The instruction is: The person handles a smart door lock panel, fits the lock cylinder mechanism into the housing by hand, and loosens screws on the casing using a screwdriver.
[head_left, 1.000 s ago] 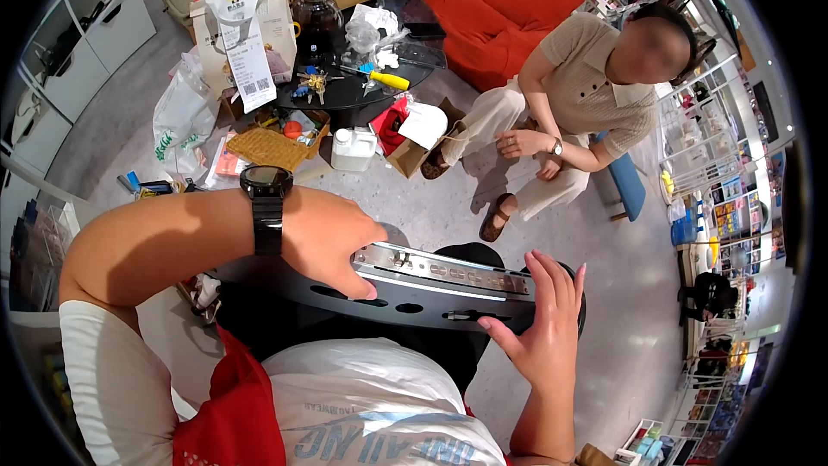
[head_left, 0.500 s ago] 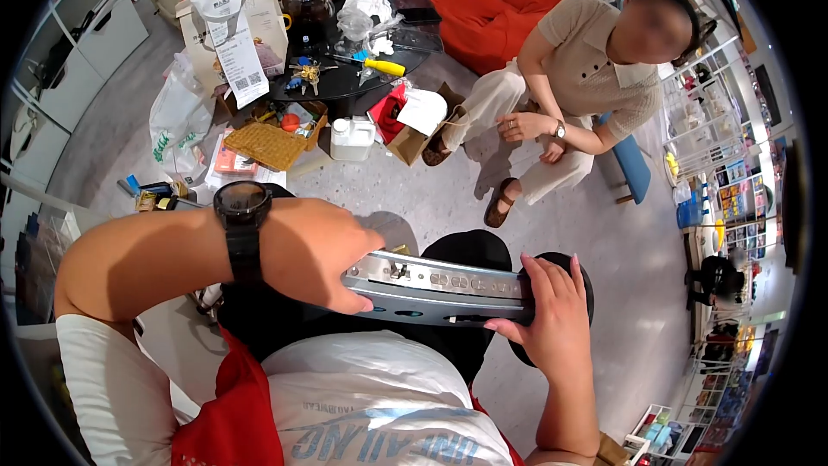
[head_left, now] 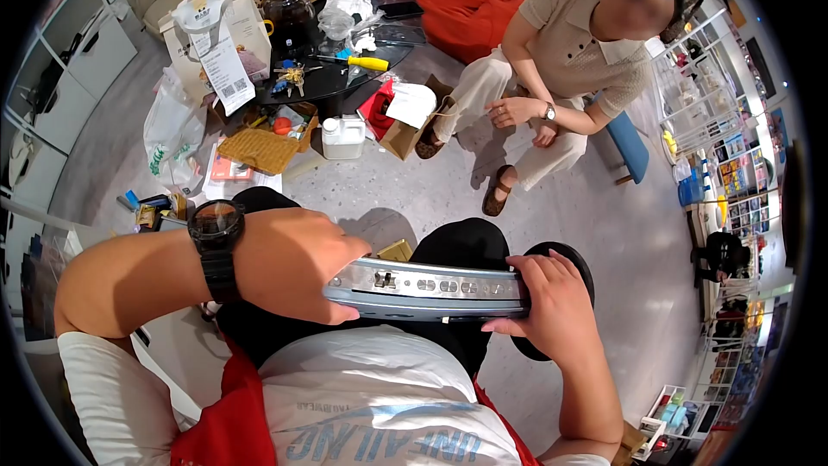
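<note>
A metal drawer slide spans the space above my lap, held level between both hands. My left hand, with a black watch on its wrist, grips the slide's left end, thumb below and fingers behind. Around the right end wraps my right hand, fingers over the top edge and thumb along the bottom. Slots and holes run along the slide's upper face. The hands cover both its ends. Behind the slide, near my left fingers, a small tan block-like piece shows.
Opposite me sits a person with hands together. A dark round table carries a paper bag, a glass pot, keys and a yellow-handled screwdriver. On the floor stand a white jug and an open cardboard box.
The drawer slide has tipped slightly so less of its lower side shows, and its left end has shifted left with my left hand. My view has shifted a little.
</note>
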`<state>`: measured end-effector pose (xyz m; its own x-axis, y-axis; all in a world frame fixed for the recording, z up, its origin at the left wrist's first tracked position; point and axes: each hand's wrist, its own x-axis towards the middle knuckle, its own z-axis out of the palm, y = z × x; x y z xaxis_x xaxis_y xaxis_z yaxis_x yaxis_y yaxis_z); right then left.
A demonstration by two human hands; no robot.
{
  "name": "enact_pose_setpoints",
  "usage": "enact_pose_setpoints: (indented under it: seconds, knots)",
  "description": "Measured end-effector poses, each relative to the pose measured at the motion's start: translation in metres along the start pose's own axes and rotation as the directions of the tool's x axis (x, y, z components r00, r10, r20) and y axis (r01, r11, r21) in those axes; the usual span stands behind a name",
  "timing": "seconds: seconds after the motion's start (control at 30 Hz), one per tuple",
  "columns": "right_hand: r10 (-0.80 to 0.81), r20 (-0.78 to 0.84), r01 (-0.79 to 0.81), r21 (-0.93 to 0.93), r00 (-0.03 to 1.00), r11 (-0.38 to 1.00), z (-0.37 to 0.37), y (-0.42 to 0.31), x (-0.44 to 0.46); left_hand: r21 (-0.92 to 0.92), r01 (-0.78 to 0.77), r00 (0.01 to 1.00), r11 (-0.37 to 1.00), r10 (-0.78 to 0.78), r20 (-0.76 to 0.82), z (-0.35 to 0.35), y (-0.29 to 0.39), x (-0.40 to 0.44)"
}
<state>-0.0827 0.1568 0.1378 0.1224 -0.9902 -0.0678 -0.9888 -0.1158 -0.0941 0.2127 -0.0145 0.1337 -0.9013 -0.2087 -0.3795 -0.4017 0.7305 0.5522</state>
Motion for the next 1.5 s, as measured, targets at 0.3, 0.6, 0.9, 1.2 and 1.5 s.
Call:
enact_pose_setpoints:
  seconds: [0.3,0.6,0.9,1.2,1.5]
  knots:
    - [-0.007,0.016,0.006,0.052,1.000,0.999,0.004,0.005,-0.001,-0.008,-0.061,0.996,0.998,0.060,-0.064,0.004,-0.002,-0.001]
    - [-0.096,-0.162,0.085,-0.072,0.982,0.994,-0.019,0.006,0.040,0.036,-0.042,0.986,0.998,0.048,-0.162,-0.030,-0.016,-0.010]
    - [-0.310,-0.294,0.262,-0.192,0.904,0.946,-0.005,0.042,0.170,0.221,0.164,0.898,0.961,-0.053,-0.436,-0.065,-0.090,0.009]
    - [-0.318,-0.259,0.336,0.026,0.912,0.942,0.162,0.059,0.254,0.128,0.306,0.880,0.943,-0.229,-0.415,0.025,-0.198,0.061]
    - [-0.263,-0.072,0.271,0.139,0.962,0.952,0.311,0.080,0.279,0.149,0.475,0.871,0.867,-0.438,-0.225,0.096,-0.244,0.119]
